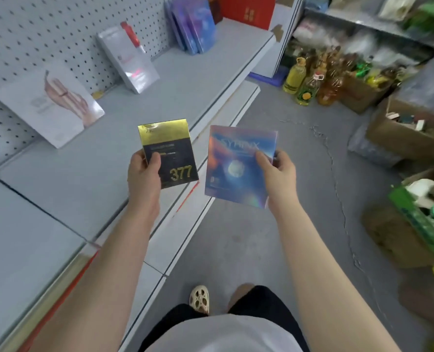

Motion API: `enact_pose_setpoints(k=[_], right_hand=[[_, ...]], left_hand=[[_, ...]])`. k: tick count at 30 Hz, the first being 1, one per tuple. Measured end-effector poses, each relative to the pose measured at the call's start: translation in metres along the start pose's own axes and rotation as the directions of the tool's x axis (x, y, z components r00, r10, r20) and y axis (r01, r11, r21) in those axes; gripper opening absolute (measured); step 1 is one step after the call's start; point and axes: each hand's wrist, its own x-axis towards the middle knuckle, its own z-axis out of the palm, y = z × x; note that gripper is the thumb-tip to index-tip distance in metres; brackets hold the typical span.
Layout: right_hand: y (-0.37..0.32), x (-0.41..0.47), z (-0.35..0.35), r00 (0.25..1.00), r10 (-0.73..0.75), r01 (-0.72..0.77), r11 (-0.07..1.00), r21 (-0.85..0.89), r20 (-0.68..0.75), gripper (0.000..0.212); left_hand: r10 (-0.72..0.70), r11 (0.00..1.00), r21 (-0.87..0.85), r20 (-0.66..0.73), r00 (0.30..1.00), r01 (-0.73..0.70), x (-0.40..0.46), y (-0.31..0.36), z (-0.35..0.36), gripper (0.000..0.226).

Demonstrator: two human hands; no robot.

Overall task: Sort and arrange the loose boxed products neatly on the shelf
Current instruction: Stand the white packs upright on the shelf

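My left hand (142,174) grips a black and gold box marked 377 (171,158), held upright over the front edge of the grey shelf (89,171). My right hand (278,174) holds a blue and purple holographic box (236,168) by its right side, out over the aisle floor. On the shelf a white box with a pink picture (51,105) leans against the pegboard at the left. A silver box with a red item (128,59) leans further back. Several blue and purple boxes (194,26) stand upright at the far end beside a red box (246,10).
Pegboard (33,34) backs the shelf. Oil bottles (309,82) stand on the floor at the back right. Cardboard cartons (403,133) and a green crate (418,222) crowd the right side of the aisle. The grey floor (299,199) runs between them and the shelf.
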Motion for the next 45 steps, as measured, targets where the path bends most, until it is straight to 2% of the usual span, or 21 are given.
enact_pose_setpoints(k=[5, 11, 20, 25, 30, 35, 38, 41, 43, 45], right_hand=[[-0.021, 0.1, 0.015, 0.999, 0.046, -0.047, 0.998, 0.037, 0.025, 0.023], [-0.043, 0.243, 0.026, 0.993, 0.005, -0.01, 0.999, 0.036, 0.121, 0.007], [-0.085, 0.453, 0.067, 0.937, -0.009, 0.018, 1.0, -0.022, 0.349, 0.032], [-0.11, 0.539, 0.121, 0.888, -0.054, 0.086, 0.995, -0.051, 0.457, 0.031], [-0.121, 0.599, 0.164, 0.813, -0.076, 0.129, 0.99, -0.051, 0.578, 0.031], [-0.113, 0.648, 0.208, 0.76, -0.033, 0.089, 0.995, -0.053, 0.649, 0.03], [-0.109, 0.673, 0.241, 0.668, -0.011, 0.095, 0.993, -0.07, 0.744, 0.032], [-0.105, 0.696, 0.273, 0.543, -0.054, 0.238, 0.967, -0.092, 0.838, 0.028], [-0.102, 0.713, 0.286, 0.51, -0.136, 0.474, 0.868, -0.146, 0.849, 0.034], [-0.101, 0.728, 0.294, 0.489, -0.202, 0.609, 0.775, -0.167, 0.849, 0.041]], left_hand=[[0.02, 1.0, 0.02, 0.009, 1.0, -0.02, 0.07, 0.017, 0.076, 0.016], [0.023, 0.999, -0.029, -0.112, 0.993, -0.027, 0.154, 0.024, 0.169, 0.019], [-0.031, 0.996, -0.093, -0.341, 0.94, -0.001, 0.265, 0.032, 0.273, 0.02], [-0.037, 0.993, -0.115, -0.424, 0.905, -0.013, 0.326, 0.042, 0.299, 0.016], [-0.036, 0.993, -0.112, -0.47, 0.882, -0.02, 0.381, 0.048, 0.311, 0.025], [-0.064, 0.988, -0.151, -0.509, 0.859, -0.015, 0.413, 0.051, 0.328, 0.025], [-0.054, 0.986, -0.163, -0.54, 0.84, -0.042, 0.427, 0.054, 0.335, 0.023], [-0.065, 0.983, -0.174, -0.632, 0.772, -0.06, 0.435, 0.055, 0.347, 0.019], [-0.089, 0.979, -0.195, -0.685, 0.723, -0.065, 0.435, 0.055, 0.358, 0.017], [-0.096, 0.977, -0.199, -0.713, 0.695, -0.069, 0.437, 0.054, 0.369, 0.019]])
